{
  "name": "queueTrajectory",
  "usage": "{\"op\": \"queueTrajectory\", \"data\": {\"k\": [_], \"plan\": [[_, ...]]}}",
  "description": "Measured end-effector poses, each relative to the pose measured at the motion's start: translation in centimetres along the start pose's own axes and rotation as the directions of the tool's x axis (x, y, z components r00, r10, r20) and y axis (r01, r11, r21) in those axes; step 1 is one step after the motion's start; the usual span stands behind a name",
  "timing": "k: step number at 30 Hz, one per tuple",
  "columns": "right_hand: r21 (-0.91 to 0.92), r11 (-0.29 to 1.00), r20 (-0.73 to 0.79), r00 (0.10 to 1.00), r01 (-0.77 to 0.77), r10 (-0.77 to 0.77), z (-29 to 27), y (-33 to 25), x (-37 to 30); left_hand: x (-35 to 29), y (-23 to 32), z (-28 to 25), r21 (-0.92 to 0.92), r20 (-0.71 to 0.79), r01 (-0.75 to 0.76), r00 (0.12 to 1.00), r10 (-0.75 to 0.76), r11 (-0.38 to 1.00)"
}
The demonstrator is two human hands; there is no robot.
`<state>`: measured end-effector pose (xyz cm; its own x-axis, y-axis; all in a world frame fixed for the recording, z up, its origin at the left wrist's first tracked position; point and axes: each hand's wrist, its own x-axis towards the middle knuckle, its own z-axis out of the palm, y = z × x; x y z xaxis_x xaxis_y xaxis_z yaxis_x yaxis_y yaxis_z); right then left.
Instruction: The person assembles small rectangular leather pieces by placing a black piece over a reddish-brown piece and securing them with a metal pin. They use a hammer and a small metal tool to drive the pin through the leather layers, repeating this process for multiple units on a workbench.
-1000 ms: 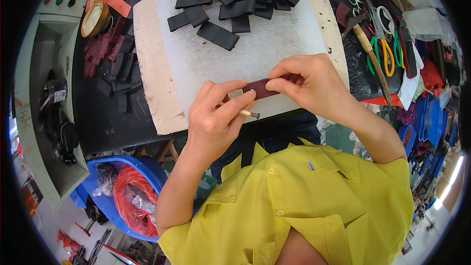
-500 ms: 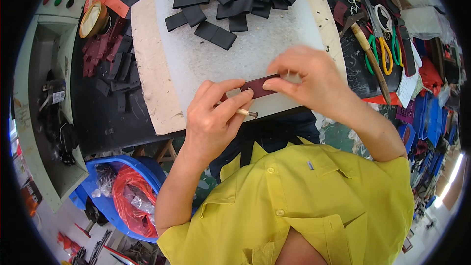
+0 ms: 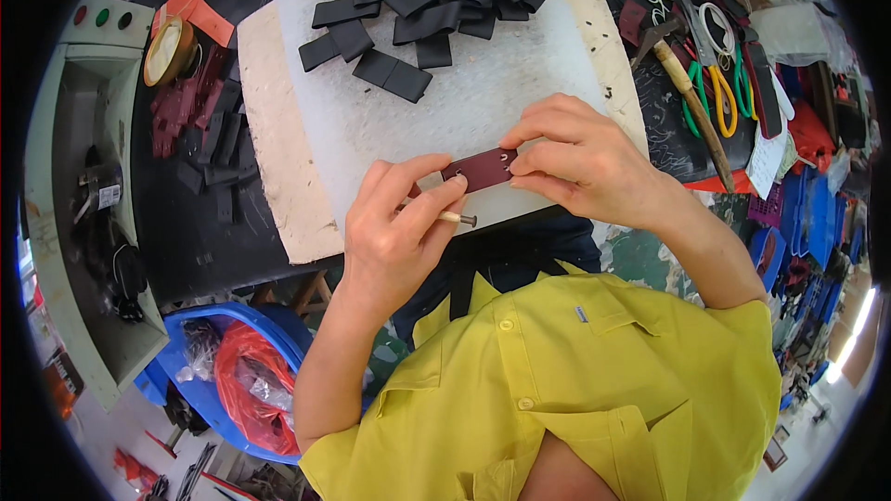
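A short maroon strip point(image 3: 482, 170), apparently leather, is held level between both hands, over the near part of the white board point(image 3: 464, 121). My left hand point(image 3: 394, 218) pinches its left end. Tucked in the same hand is a thin tool with a pale handle and dark metal tip point(image 3: 457, 217), most of it hidden by the fingers. My right hand point(image 3: 580, 156) is closed on the strip's right end, where small holes or slots show beside the fingertips. Farther back on the board lies a loose pile of folded black strips point(image 3: 418, 0).
Maroon pieces point(image 3: 190, 97) and black pieces point(image 3: 223, 134) are heaped at left, near a round bowl point(image 3: 170, 51). A hammer point(image 3: 691, 97), orange-handled scissors point(image 3: 722, 102) and green-handled scissors lie at right. A blue tub point(image 3: 200, 408) with bags stands below left; a grey cabinet point(image 3: 116, 334) is beyond.
My right fingers, blurred and lifted over the strip's right end before, now rest closed on it, and holes there show. The view has shifted slightly.
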<state>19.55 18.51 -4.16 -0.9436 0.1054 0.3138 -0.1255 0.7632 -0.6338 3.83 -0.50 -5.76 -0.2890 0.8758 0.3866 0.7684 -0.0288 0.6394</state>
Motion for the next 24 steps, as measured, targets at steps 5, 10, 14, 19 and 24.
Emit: {"op": "queueTrajectory", "data": {"k": [5, 10, 14, 19, 24], "plan": [[-0.029, 0.999, -0.029, 0.999, 0.014, -0.015, 0.27, -0.06, -0.16, 0.09, -0.01, -0.09, -0.003, 0.021, -0.019, 1.000, 0.019, 1.000], [-0.086, 0.995, 0.004, 0.999, 0.053, -0.053, 0.03, -0.06, -0.27, 0.02, 0.18, -0.23, 0.009, 0.046, -0.001, 0.999, 0.001, 1.000], [-0.103, 0.992, 0.002, 0.998, 0.069, -0.069, -0.02, 0.06, -0.07, -0.02, 0.26, -0.20, 0.012, 0.039, -0.001, 0.999, 0.001, 1.000], [-0.156, 0.984, -0.028, 0.995, 0.089, -0.095, 0.14, 0.01, -0.08, -0.03, 0.16, -0.21, 0.005, 0.041, -0.003, 0.999, 0.003, 1.000], [-0.126, 0.986, -0.017, 0.994, 0.106, -0.109, 0.10, 0.24, 0.10, -0.04, 0.22, -0.24, 0.004, 0.049, 0.010, 0.999, -0.010, 1.000]]}}
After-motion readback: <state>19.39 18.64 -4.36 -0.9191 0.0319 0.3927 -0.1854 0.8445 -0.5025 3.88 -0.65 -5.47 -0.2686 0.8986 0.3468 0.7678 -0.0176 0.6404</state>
